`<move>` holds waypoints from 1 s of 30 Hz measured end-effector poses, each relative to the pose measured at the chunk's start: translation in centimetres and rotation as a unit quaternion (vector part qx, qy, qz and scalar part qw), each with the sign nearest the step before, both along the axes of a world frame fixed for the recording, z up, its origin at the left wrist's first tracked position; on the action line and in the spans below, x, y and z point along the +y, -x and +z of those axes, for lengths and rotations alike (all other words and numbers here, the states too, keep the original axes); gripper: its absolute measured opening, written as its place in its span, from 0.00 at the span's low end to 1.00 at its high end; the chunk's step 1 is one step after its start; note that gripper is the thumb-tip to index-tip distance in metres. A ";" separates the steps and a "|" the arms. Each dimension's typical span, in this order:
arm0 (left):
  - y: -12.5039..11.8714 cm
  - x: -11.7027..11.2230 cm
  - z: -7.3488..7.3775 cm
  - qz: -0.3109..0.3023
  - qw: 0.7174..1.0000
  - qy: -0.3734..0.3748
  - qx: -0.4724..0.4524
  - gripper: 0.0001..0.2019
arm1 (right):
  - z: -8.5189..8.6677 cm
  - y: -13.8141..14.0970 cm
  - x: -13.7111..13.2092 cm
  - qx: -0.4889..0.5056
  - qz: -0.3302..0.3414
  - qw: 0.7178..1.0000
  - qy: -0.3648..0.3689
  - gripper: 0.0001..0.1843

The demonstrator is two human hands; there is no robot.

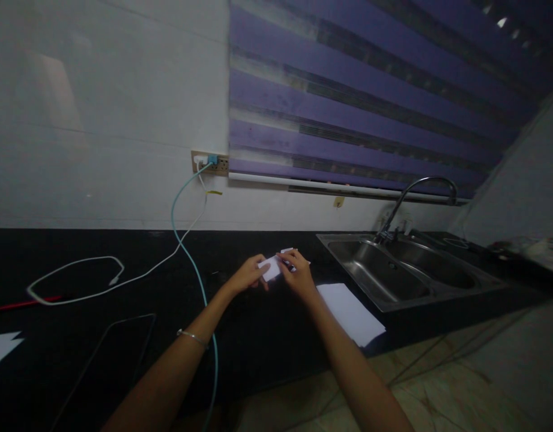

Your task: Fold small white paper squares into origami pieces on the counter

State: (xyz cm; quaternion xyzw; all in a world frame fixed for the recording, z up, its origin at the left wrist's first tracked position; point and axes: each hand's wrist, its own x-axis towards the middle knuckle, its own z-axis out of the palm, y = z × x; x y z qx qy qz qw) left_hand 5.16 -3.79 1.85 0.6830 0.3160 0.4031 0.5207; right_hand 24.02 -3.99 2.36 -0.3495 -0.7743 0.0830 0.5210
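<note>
Near the middle of the view, both hands hold a small piece of white paper (pixel 270 268) over the black counter. My left hand (pixel 249 274) pinches its left side, thumb on top and fingers beneath. On the other side, my right hand (pixel 298 271) has its fingers closed on the paper's right part, where it looks folded or layered. Some of that edge is hidden behind the fingers. A stack of white sheets (pixel 350 313) lies on the counter just right of my right forearm.
A double steel sink (pixel 386 273) with a curved faucet (pixel 404 198) is set in at the right. A teal cable (pixel 193 258) runs from the wall socket (pixel 222 164) under my left forearm. A white cable (pixel 152 271), red pen (pixel 30 302) and more paper (pixel 1 347) lie left.
</note>
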 end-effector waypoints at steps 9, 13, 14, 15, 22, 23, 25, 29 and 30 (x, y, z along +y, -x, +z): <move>-0.3 -0.2 0.2 -0.008 0.998 0.013 -0.056 0.22 | -0.2 0.2 0.0 0.013 0.037 0.997 0.062 0.07; 0.1 -0.4 0.6 -0.003 0.994 0.063 -0.090 0.21 | 0.1 0.2 -0.2 0.019 0.064 0.997 0.048 0.07; 0.2 -0.3 0.7 -0.004 0.992 0.075 -0.103 0.21 | 0.2 0.1 -0.2 0.018 0.069 0.997 0.044 0.08; 0.2 -0.2 0.7 -0.006 0.989 0.085 -0.118 0.21 | 0.2 0.1 -0.3 0.017 0.073 0.996 0.044 0.08; -0.2 0.0 0.9 0.005 0.982 0.123 -0.145 0.22 | 0.3 -0.1 -0.6 0.001 0.115 0.989 0.089 0.09; -0.2 -0.1 1.0 0.019 0.986 0.104 -0.132 0.22 | 0.3 -0.1 -0.6 0.003 0.122 0.988 0.093 0.09; -0.1 -0.2 1.1 0.039 0.992 0.067 -0.104 0.22 | 0.4 0.0 -0.6 0.010 0.147 0.983 0.108 0.09; 0.0 -0.2 1.1 0.040 0.996 0.026 -0.074 0.22 | 0.6 0.0 -0.3 0.088 0.196 0.966 0.143 0.10; 0.0 -0.1 1.1 0.038 0.997 0.020 -0.070 0.22 | 0.7 -0.1 -0.2 0.119 0.187 0.963 0.150 0.10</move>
